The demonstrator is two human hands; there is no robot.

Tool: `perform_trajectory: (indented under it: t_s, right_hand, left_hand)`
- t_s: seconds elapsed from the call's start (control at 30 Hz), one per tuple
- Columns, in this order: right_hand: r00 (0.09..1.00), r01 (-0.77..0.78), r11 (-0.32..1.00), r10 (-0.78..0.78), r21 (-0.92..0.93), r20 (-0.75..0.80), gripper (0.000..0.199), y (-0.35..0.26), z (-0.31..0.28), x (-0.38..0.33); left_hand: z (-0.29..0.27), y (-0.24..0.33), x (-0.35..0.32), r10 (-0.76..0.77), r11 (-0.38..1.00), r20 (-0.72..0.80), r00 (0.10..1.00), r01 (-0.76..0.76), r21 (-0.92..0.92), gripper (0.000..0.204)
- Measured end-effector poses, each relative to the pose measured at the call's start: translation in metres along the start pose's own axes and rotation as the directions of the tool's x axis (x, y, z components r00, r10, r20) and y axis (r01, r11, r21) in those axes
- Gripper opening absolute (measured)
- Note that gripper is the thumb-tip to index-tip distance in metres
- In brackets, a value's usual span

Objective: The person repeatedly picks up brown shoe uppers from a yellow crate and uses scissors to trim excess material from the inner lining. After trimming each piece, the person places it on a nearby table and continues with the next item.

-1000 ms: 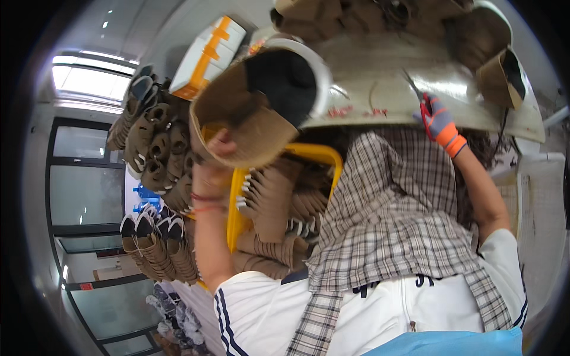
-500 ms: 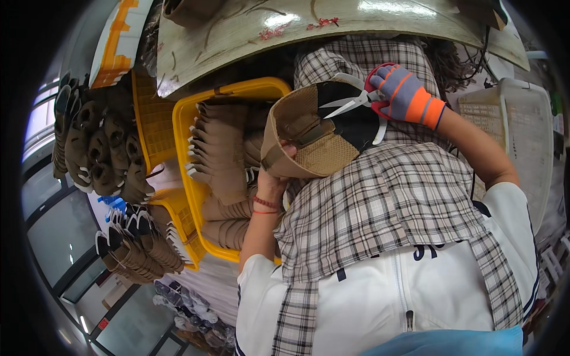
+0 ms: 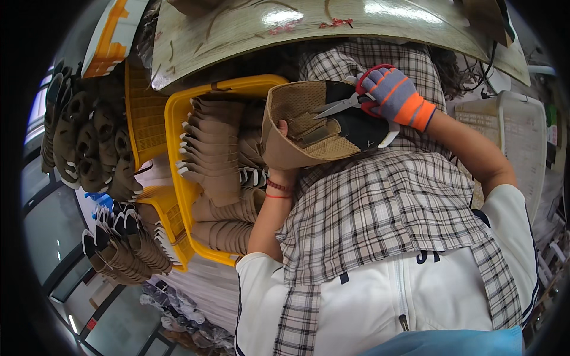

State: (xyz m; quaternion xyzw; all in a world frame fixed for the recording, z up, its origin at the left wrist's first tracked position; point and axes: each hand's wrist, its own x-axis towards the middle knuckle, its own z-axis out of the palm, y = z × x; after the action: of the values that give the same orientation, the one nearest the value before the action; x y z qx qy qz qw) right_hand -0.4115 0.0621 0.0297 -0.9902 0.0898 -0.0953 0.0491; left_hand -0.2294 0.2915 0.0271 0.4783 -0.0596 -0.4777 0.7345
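Head view, from the left: brown boots (image 3: pixel 83 136) hang bunched near the wall, then a yellow crate (image 3: pixel 252 82) holds stacked uppers (image 3: pixel 217 142). Beside it, the left hand (image 3: pixel 281 174) grips the brown upper (image 3: pixel 279 145), thumb inside the rim, the other fingers mostly hidden. The upper sits above the checked apron (image 3: pixel 380 202), short of the bench (image 3: pixel 237 35), its opening turned up. Scissors (image 3: pixel 339 107) reach over that opening, blades slanting left toward the tan lining; whether they touch it cannot be told. At right, the gloved right hand (image 3: pixel 395 98) is closed around the red handles.

Good handling here, I judge, means a firm left grip, with the thumb well clear of the points, which aim roughly its way. Hold the lining taut and in sight, move the blades in short, shallow strokes, and guard the fabric beneath.
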Motion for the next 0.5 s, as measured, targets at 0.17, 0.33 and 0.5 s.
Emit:
perform_trajectory:
  t_s: [0.17, 0.33, 0.5]
  right_hand:
    - [0.979, -0.123, 0.992, 0.121, 0.000, 0.165, 0.037, 0.009, -0.014, -0.008]
    - [1.000, -0.024, 0.998, 0.024, 0.057, 0.000, 0.038, -0.005, -0.030, 0.011]
    - [0.992, 0.018, 0.999, -0.023, 0.042, 0.128, 0.046, -0.023, -0.030, 0.038]
  left_hand:
    - [-0.001, -0.005, 0.002, 0.098, 0.993, 0.083, 0.992, -0.091, -0.081, 0.052]
    - [-0.006, -0.011, 0.007, 0.065, 0.988, 0.035, 0.997, -0.059, -0.140, 0.050]
    - [-0.018, -0.024, 0.014, 0.103, 0.995, -0.008, 0.995, -0.103, -0.014, 0.047]
